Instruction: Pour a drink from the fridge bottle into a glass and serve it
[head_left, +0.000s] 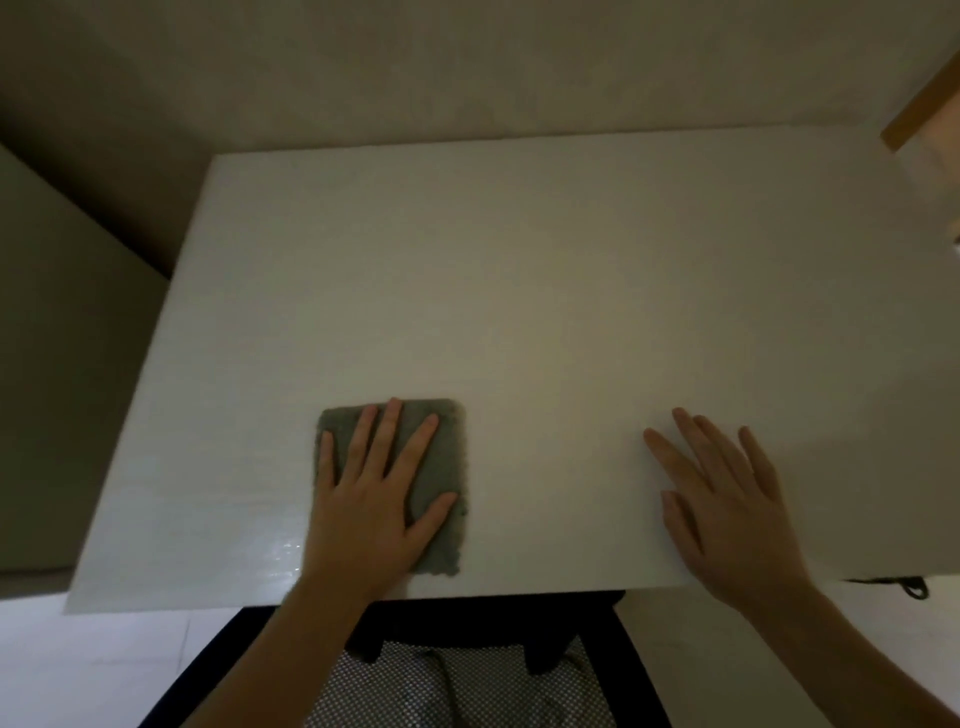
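Lower centre of frame: left hand (371, 499) flat, open on grey cloth (441, 467) | right hand (727, 509) open, empty on table (519, 260) | no bottle or glass visible; pouring, serving seemingly undone.

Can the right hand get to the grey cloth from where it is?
Probably yes. The right hand lies flat on the white table, with only bare tabletop between it and the grey cloth, though the left hand covers much of it.

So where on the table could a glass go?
The table is bare across its far half and in the middle, between the left hand and the right hand. Only the near left is taken: the grey cloth lies there under the flat left hand.
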